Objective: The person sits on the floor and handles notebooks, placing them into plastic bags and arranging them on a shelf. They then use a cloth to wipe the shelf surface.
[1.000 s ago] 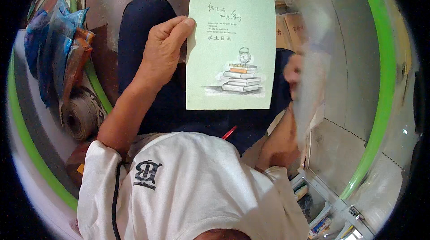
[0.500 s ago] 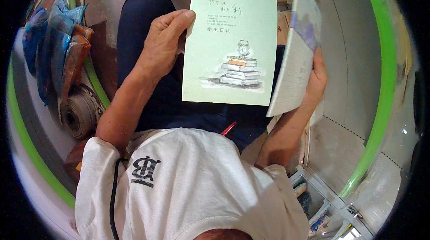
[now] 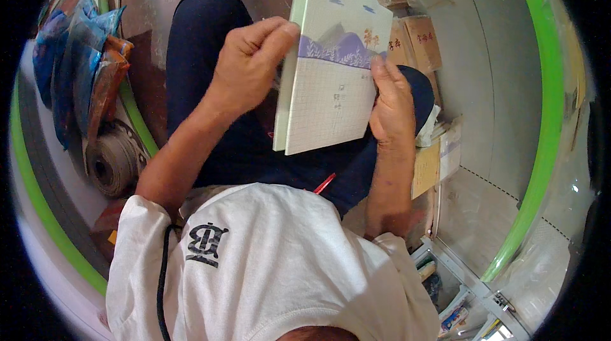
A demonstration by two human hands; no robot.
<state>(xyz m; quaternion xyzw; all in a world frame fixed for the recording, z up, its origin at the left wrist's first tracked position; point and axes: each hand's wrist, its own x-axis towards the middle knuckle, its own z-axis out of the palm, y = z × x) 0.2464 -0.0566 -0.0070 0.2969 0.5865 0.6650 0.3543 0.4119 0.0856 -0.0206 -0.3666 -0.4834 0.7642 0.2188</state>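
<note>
Over my lap I hold two thin notebooks face to face. The nearer notebook has a pale grid cover with a purple band and small leaf drawings; it tilts, turned partly aside. Behind it, the pale green notebook shows only as a strip along the left edge. My left hand is closed on the upper left edge, thumb on top, and its fingertips are hidden. On the right edge, my right hand grips with the thumb on the grid cover and the other fingers behind.
A red pen lies at my lap. To the left are blue and orange plastic bags and a roll of grey webbing. Brown paper packs lie at the right, and a grey metal frame stands at the lower right.
The grid-covered notebook has swung left from the right side and now lies over the green one, hiding its cover. My right hand has moved left with it, and the left hand slightly right.
</note>
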